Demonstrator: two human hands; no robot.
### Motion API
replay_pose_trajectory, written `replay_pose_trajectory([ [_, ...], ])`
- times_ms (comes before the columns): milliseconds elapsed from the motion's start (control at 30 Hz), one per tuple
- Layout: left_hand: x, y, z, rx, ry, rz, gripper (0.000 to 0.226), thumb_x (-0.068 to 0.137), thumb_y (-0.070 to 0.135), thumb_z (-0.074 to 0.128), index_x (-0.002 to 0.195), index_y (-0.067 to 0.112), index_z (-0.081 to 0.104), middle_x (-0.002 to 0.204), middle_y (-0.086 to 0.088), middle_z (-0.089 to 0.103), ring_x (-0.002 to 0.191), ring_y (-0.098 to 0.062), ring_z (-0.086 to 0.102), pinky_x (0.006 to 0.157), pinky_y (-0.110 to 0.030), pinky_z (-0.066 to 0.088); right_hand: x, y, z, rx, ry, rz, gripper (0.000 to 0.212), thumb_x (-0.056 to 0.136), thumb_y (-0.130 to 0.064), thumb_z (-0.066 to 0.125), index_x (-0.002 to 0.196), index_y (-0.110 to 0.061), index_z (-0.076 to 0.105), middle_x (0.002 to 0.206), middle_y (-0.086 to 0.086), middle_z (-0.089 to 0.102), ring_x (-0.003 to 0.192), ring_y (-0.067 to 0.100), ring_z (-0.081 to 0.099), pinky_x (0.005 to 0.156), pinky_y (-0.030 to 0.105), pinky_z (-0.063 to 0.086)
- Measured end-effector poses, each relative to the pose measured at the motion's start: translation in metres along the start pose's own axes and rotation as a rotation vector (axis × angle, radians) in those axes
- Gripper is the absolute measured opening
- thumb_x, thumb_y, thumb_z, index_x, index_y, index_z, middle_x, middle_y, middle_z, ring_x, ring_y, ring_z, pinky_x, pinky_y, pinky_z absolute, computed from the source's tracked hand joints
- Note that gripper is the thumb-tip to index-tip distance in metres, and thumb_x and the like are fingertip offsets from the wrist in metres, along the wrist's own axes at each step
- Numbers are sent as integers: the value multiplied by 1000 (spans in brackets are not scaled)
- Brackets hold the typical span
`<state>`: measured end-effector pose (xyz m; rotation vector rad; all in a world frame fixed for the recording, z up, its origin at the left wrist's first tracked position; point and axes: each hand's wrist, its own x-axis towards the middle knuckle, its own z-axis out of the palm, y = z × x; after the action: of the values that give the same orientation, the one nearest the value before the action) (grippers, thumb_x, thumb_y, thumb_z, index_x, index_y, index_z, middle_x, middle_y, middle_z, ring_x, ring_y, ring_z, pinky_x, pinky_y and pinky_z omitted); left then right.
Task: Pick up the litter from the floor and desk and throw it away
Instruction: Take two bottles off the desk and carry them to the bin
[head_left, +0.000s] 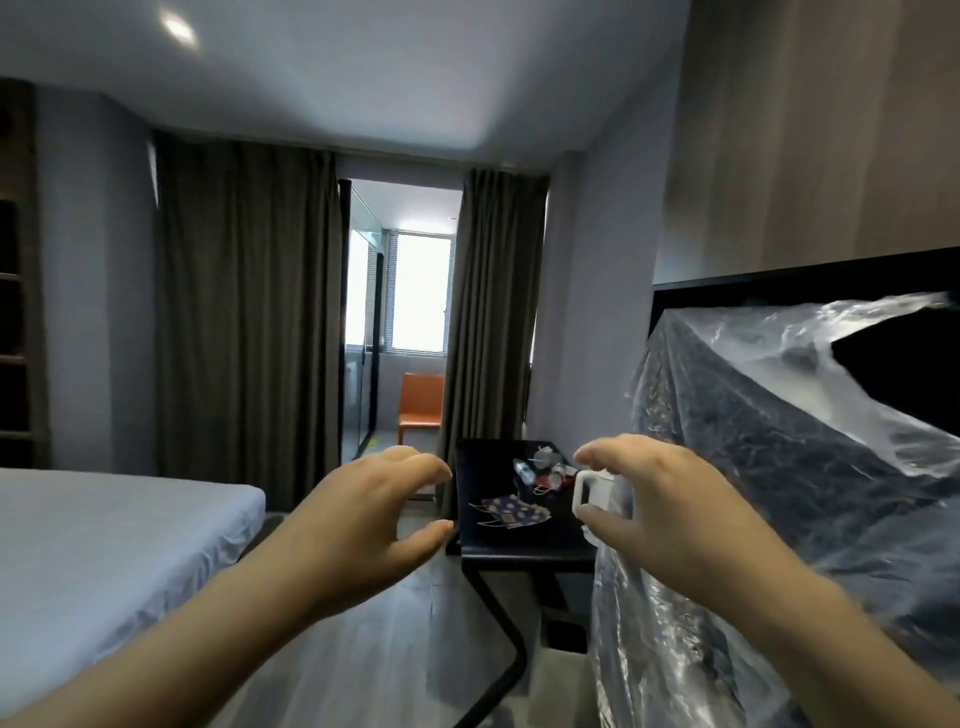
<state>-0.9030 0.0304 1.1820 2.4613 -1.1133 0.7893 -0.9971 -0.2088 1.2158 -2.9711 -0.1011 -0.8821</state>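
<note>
A small black desk (524, 540) stands ahead of me. On it lie a patterned blue wrapper (511, 512), a plastic bottle (523, 472) and a heap of small crumpled litter (550, 467) near its far end. My left hand (363, 530) hovers in the air left of the desk, fingers spread and curved, holding nothing. My right hand (660, 509) is raised at the desk's right side and grips a small white plastic handle-like object (592, 496) between thumb and fingers.
A bed (104, 545) with a pale sheet fills the lower left. A dark object wrapped in clear plastic film (769, 467) stands at the right, beside the desk. Dark curtains (244, 322) hang ahead, with an orange chair (421, 408) seen through the gap. Grey floor (363, 649) runs between bed and desk.
</note>
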Motion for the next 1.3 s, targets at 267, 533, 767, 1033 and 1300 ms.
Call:
replay_pose_trajectory([
  [267,82,-153,45,31,-13,18,45,84,55,52,125,35,52,114,20,55,104,4,52,89,-13,44,139,-8,93,-14,-24,46,35,87,-41,61,121,-33,54,111,-14,60,105,6,55,89,27,46],
  [533,164,-266,120,-49,-83,30,45,86,53,53,127,35,50,118,21,53,110,3,51,92,-15,43,253,12,182,-44,-86,125,32,85,-43,61,116,-34,55,112,-18,60,106,3,54,88,25,46],
  [767,251,-342,199,-39,-112,43,46,86,53,53,129,36,48,119,21,52,110,4,50,91,-11,39,340,73,274,-41,-117,188,38,86,-42,62,123,-35,55,119,-21,58,111,1,52,90,22,43],
  [1033,367,-417,281,-32,-163,14,45,87,53,54,129,38,47,120,21,52,109,2,51,92,-14,43,457,149,356,-15,-159,223,37,88,-43,58,124,-36,53,119,-19,57,110,3,53,89,24,46],
  [1300,454,-508,366,-84,-187,27,46,86,52,57,129,38,49,121,22,52,107,4,52,89,-13,44,556,187,444,2,-228,273,33,88,-43,59,120,-37,54,116,-15,59,107,4,54,89,27,48],
])
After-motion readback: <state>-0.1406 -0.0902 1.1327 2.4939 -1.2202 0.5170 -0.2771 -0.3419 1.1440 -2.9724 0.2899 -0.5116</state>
